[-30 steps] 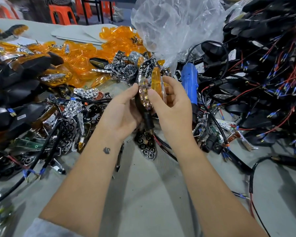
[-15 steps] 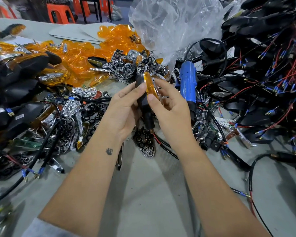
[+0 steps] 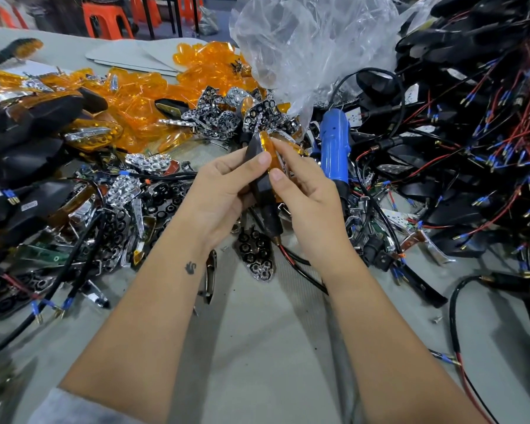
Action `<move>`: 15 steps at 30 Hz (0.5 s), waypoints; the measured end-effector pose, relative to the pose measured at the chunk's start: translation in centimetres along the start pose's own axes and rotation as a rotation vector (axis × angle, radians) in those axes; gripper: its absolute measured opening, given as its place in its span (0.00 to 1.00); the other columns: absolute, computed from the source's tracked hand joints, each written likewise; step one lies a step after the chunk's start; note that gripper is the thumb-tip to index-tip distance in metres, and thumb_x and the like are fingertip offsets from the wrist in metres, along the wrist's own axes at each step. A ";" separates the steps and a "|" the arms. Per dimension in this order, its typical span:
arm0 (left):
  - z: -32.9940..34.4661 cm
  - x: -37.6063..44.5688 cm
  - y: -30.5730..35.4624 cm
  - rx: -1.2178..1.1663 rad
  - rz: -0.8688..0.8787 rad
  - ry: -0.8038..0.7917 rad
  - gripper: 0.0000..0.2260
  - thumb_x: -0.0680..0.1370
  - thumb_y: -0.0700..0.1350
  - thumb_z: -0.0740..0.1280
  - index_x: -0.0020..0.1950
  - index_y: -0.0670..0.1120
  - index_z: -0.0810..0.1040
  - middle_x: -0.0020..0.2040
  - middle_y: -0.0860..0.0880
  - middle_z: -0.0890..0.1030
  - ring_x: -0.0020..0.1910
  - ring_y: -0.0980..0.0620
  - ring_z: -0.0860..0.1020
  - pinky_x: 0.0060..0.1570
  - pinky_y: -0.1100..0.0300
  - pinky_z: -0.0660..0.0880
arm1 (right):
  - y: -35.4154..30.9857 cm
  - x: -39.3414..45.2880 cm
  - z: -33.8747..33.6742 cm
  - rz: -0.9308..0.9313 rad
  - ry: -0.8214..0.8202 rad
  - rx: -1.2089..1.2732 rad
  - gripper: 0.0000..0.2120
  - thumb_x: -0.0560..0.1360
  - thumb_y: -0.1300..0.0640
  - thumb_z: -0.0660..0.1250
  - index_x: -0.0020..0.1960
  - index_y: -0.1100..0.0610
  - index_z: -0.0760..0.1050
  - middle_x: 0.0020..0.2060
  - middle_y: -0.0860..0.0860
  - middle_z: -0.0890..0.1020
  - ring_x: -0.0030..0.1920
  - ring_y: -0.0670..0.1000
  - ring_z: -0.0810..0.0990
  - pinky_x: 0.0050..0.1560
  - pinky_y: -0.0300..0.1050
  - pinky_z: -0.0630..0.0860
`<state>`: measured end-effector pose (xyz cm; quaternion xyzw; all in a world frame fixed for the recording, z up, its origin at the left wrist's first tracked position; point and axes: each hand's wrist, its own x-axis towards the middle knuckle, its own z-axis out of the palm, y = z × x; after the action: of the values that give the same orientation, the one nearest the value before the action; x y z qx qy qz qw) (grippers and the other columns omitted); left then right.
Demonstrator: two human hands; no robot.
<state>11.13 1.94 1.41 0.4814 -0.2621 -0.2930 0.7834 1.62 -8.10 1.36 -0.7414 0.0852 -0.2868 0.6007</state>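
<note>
A grey worktop (image 3: pixel 257 347) fills the view under soft, even light, and beyond its far edge, toward the left corner, orange plastic stools (image 3: pixel 107 22) stand beside thin black metal legs (image 3: pixel 175 16).

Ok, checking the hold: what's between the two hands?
A black turn-signal lamp with its amber lens, pinched by left hand and right hand; head view.

A bright blue power screwdriver (image 3: pixel 334 142) stands out at centre. Just left of it, a black housing (image 3: pixel 259 185) carries a translucent amber lens (image 3: pixel 268 148). Further left, silver chrome reflectors (image 3: pixel 214 120) show a honeycomb pattern of round cells, beside a heap of glossy orange lenses (image 3: pixel 141 96). Right of the screwdriver, red and black wires (image 3: pixel 487 117) end in blue tips. The table (image 3: pixel 257 347) is pale grey.
</note>
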 end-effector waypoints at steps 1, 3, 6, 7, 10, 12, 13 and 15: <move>0.0 0.0 0.1 0.007 0.002 -0.014 0.12 0.74 0.45 0.70 0.56 0.44 0.83 0.50 0.45 0.86 0.49 0.49 0.84 0.47 0.58 0.80 | 0.0 0.0 -0.1 0.003 -0.005 0.017 0.18 0.80 0.57 0.64 0.68 0.44 0.74 0.62 0.54 0.77 0.61 0.42 0.77 0.63 0.37 0.71; -0.1 0.0 0.1 0.033 0.015 -0.036 0.13 0.75 0.45 0.69 0.58 0.43 0.82 0.51 0.45 0.85 0.50 0.48 0.83 0.48 0.58 0.80 | 0.0 0.0 -0.1 0.002 -0.011 0.041 0.18 0.80 0.58 0.64 0.67 0.43 0.74 0.63 0.56 0.77 0.63 0.46 0.77 0.67 0.44 0.72; -0.1 -0.1 0.1 0.059 0.053 -0.040 0.14 0.75 0.44 0.68 0.59 0.41 0.81 0.51 0.45 0.85 0.50 0.49 0.83 0.48 0.59 0.79 | -0.2 0.0 0.0 -0.011 -0.013 0.044 0.18 0.78 0.57 0.63 0.63 0.37 0.74 0.63 0.60 0.77 0.62 0.49 0.77 0.69 0.52 0.71; 0.0 -0.1 0.1 0.058 0.059 -0.039 0.14 0.75 0.44 0.68 0.59 0.41 0.81 0.50 0.45 0.85 0.50 0.49 0.83 0.48 0.60 0.79 | -0.3 0.0 0.0 -0.015 -0.013 0.042 0.18 0.78 0.56 0.63 0.61 0.36 0.74 0.64 0.61 0.77 0.61 0.48 0.77 0.69 0.52 0.71; -0.1 0.0 0.1 0.063 0.055 -0.050 0.14 0.75 0.43 0.68 0.59 0.41 0.81 0.50 0.45 0.85 0.49 0.50 0.83 0.48 0.60 0.79 | -0.3 0.0 0.0 -0.022 -0.033 0.026 0.19 0.77 0.56 0.64 0.61 0.35 0.73 0.63 0.60 0.77 0.57 0.44 0.77 0.66 0.44 0.72; -0.2 0.0 0.1 0.086 0.042 -0.052 0.12 0.75 0.43 0.68 0.57 0.40 0.81 0.48 0.44 0.85 0.46 0.49 0.83 0.45 0.59 0.81 | -0.1 -0.2 0.0 -0.029 -0.048 -0.042 0.21 0.74 0.55 0.67 0.61 0.35 0.73 0.55 0.56 0.77 0.51 0.41 0.77 0.58 0.34 0.73; -0.2 0.1 0.0 0.093 0.032 -0.042 0.12 0.75 0.43 0.68 0.57 0.40 0.81 0.47 0.44 0.85 0.45 0.48 0.83 0.45 0.58 0.81 | 0.0 -0.3 0.1 -0.038 -0.053 -0.120 0.22 0.73 0.55 0.69 0.62 0.35 0.72 0.51 0.52 0.76 0.49 0.39 0.76 0.54 0.30 0.71; -0.1 0.1 -0.1 0.099 0.024 -0.007 0.12 0.74 0.43 0.69 0.56 0.40 0.82 0.47 0.43 0.85 0.45 0.48 0.83 0.48 0.57 0.82 | 0.3 -0.5 0.3 -0.054 -0.063 -0.278 0.27 0.72 0.55 0.72 0.68 0.41 0.70 0.50 0.45 0.73 0.51 0.38 0.75 0.52 0.27 0.70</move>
<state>11.26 1.84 1.31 0.5153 -0.2850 -0.2721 0.7611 1.47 -7.65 0.92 -0.8282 0.0854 -0.2648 0.4866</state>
